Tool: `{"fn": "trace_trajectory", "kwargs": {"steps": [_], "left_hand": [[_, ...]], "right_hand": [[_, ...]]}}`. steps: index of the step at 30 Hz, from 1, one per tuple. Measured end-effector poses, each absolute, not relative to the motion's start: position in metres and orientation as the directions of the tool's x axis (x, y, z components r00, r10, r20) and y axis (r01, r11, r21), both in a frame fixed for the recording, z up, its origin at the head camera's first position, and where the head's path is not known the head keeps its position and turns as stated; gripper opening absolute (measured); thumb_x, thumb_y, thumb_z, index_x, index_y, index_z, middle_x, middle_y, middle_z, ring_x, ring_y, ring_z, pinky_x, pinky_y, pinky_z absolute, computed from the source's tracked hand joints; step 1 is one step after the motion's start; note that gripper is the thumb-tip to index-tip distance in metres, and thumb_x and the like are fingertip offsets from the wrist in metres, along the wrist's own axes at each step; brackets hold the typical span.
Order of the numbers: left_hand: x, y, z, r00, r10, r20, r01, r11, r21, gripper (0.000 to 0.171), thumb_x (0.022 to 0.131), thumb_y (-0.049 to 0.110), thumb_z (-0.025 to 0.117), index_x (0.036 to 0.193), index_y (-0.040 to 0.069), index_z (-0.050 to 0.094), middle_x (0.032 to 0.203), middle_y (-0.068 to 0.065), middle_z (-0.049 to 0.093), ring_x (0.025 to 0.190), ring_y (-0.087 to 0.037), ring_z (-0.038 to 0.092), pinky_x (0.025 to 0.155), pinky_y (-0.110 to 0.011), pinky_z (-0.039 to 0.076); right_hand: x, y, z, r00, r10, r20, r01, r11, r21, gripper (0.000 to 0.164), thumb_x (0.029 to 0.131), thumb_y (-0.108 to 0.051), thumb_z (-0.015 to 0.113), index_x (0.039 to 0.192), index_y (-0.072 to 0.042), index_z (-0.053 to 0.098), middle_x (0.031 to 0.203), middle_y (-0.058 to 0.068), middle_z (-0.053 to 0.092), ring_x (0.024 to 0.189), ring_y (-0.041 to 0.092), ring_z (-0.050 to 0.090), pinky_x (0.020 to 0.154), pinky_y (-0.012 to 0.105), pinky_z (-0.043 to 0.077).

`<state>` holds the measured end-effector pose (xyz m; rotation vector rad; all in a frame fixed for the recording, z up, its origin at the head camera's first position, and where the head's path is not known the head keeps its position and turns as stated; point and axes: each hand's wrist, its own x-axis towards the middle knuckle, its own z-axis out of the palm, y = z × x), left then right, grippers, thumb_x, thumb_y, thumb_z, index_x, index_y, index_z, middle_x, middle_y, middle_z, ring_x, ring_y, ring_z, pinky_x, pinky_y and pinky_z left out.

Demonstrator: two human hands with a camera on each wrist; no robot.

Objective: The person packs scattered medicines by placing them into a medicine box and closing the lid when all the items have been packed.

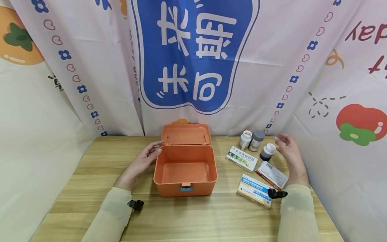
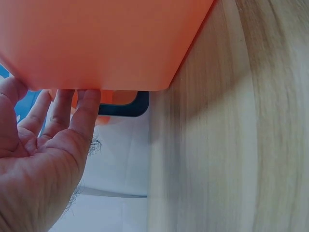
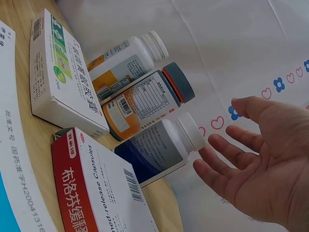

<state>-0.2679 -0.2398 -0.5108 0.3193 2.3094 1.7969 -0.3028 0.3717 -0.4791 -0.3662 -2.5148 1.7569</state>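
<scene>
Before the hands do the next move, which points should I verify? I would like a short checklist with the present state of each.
1. Lid of the orange box open: ok, tipped back behind it.
2. Left hand steadying the box: cannot tell; it is at the back-left corner, contact partly hidden.
3. Three bottles upright and capped: ok.
4. Right hand gripping the dark-blue bottle: not ok; it is beside it, holding nothing.
5. All cartons closed: cannot tell, some ends are hidden.

1 orange plastic hinged-lid box (image 1: 169, 190), 3 round plastic screw-cap bottles (image 1: 255, 145), 2 white-capped, 1 grey-capped, 3 flat white printed cardboard cartons (image 1: 242, 159), 1 bare left hand (image 1: 139, 165), 1 bare right hand (image 1: 291, 158), 1 wood-grain tabletop (image 1: 211, 218)
</scene>
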Motion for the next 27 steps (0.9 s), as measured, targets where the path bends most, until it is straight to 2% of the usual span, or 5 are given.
{"fn": "trace_trajectory", "kwargs": {"steps": [2,4,7,9,27], "left_hand": [[-0.268,-0.240,-0.511,-0.957,0.288,-0.024,0.048,0.239,0.970,0.060,0.128,0.031,0.052,0.183,0.011,0.039,0.163,-0.028,0.056,0.147,-0.033,0.064,0.121,-0.039,0.059],[-0.268,-0.240,-0.511,-0.957,0.288,-0.023,0.048,0.240,0.970,0.060,0.128,0.031,0.053,0.183,0.011,0.039,0.163,-0.028,0.056,0.147,-0.034,0.064,0.121,-0.041,0.059],[-0.267,-0.239,-0.511,-0.957,0.288,-0.024,0.048,0.240,0.969,0.060,0.128,0.031,0.053,0.183,0.011,0.039,0.163,-0.029,0.056,0.147,-0.036,0.064,0.122,-0.042,0.058],[-0.267,-0.239,-0.511,-0.957,0.288,-0.023,0.048,0.240,0.970,0.060,0.128,0.031,0.053,0.183,0.011,0.039,0.163,-0.029,0.057,0.147,-0.036,0.064,0.122,-0.042,0.059],[-0.267,-0.239,-0.510,-0.955,0.295,-0.027,0.041,0.221,0.974,0.061,0.128,0.031,0.052,0.183,0.009,0.038,0.165,-0.031,0.055,0.147,-0.034,0.066,0.117,-0.032,0.060]], "right_hand": [[-0.303,0.374,-0.481,-0.971,0.214,-0.106,0.179,0.359,-0.916,0.073,0.126,-0.034,0.049,0.184,0.002,0.024,0.187,0.031,0.036,0.123,-0.005,0.057,0.109,0.013,0.057],[-0.303,0.375,-0.482,-0.971,0.205,-0.125,0.195,0.372,-0.908,0.075,0.126,-0.038,0.048,0.185,0.001,0.023,0.188,0.030,0.035,0.140,0.012,0.061,0.123,0.028,0.057],[-0.304,0.376,-0.484,-0.968,0.195,-0.158,0.222,0.371,-0.902,0.077,0.127,-0.041,0.048,0.187,-0.003,0.019,0.190,0.030,0.031,0.167,0.038,0.048,0.139,0.052,0.047],[-0.303,0.376,-0.485,-0.965,0.189,-0.183,0.242,0.364,-0.899,0.078,0.127,-0.042,0.047,0.188,-0.004,0.017,0.192,0.030,0.028,0.174,0.046,0.037,0.143,0.061,0.040],[-0.298,0.376,-0.490,-0.962,0.083,-0.259,0.269,0.426,-0.864,0.089,0.123,-0.038,0.061,0.188,-0.004,0.011,0.193,0.034,0.019,0.176,0.053,0.033,0.144,0.066,0.034]]}}
